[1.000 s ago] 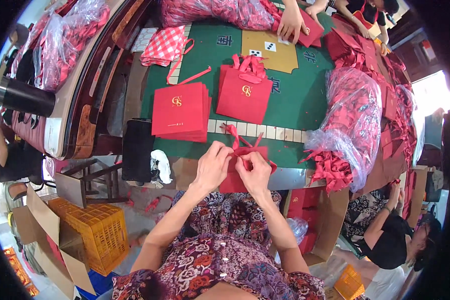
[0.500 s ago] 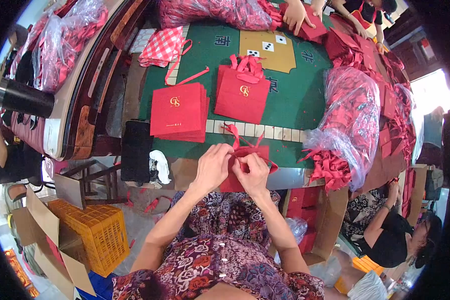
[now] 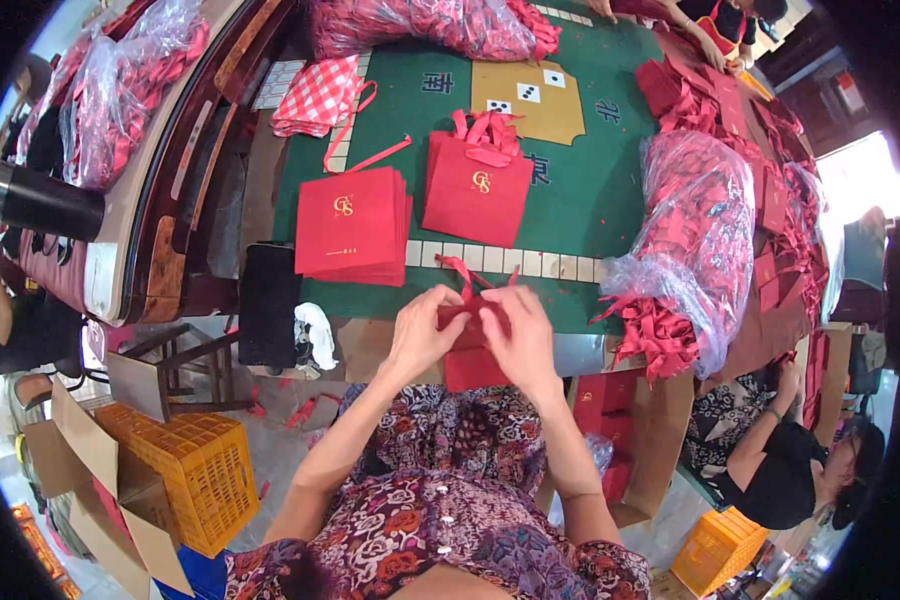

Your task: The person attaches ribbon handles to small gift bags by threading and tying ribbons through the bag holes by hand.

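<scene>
At the near edge of the green table, my left hand (image 3: 425, 332) and my right hand (image 3: 521, 345) are closed on the upper part of a small red paper bag (image 3: 474, 370). My fingers pinch close together at its opening and hide much of it. A red ribbon (image 3: 460, 268) sticks up beyond my fingertips. Just ahead lies a stack of flat red bags (image 3: 348, 225) with gold print. To the right of that stack are red bags with ribbon handles (image 3: 478, 195), overlapping each other.
A clear plastic sack of red ribbons (image 3: 692, 240) lies to the right, another sack (image 3: 430, 28) at the far side. Checked red-white bags (image 3: 318, 95) lie far left. A black pad (image 3: 267, 305) and white cloth (image 3: 315, 335) sit left. Co-workers are at right.
My right hand has turned over the bag's top edge, its fingers now reaching toward the left hand. A co-worker's hands at the far side have moved off the red bags there.
</scene>
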`<action>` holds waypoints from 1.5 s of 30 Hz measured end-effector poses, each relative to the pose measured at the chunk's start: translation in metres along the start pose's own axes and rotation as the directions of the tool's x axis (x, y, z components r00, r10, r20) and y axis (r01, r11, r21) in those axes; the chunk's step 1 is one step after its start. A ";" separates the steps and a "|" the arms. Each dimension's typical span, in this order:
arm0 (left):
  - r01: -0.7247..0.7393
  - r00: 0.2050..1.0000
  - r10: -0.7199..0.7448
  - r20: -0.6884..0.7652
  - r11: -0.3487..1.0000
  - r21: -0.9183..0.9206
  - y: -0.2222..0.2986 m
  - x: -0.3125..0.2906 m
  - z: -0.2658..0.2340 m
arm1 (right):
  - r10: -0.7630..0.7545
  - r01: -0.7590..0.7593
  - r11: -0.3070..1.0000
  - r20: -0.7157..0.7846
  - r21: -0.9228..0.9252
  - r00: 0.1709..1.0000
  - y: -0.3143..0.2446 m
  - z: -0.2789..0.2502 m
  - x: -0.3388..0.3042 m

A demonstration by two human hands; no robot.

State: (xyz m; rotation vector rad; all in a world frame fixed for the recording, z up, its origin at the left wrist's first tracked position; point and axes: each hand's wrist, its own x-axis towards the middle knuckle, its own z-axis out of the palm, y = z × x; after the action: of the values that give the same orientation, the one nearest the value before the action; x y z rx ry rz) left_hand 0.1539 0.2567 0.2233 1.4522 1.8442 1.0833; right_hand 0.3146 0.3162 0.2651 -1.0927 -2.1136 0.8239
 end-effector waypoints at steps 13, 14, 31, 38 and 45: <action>-0.422 0.906 0.422 0.015 0.902 0.087 0.015 0.002 0.007 | 0.087 -0.326 0.906 0.633 0.271 0.769 0.063 -0.015 0.041; -0.446 0.894 0.447 0.014 0.890 0.098 0.016 0.003 0.007 | 0.079 -0.400 0.856 0.681 0.328 0.728 0.069 -0.013 0.041; -0.019 1.000 0.021 0.020 0.996 -0.084 0.016 0.008 0.006 | 0.352 -0.357 0.897 0.068 0.261 0.934 0.081 -0.010 0.039; 0.031 0.999 -0.027 -0.031 0.993 0.116 0.014 0.024 0.005 | 0.415 -0.418 0.886 -0.055 -0.200 0.908 0.073 -0.040 0.024; -0.069 0.995 0.087 -0.057 0.962 0.264 0.007 0.045 0.034 | 0.388 -0.411 0.870 -0.135 -0.274 0.912 0.089 -0.015 0.021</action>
State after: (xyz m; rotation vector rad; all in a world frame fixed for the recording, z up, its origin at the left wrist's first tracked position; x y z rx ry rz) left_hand 0.1729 0.3089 0.2138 1.6681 2.0570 0.9636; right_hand 0.3577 0.3789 0.2120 -1.7383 -2.0166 0.6400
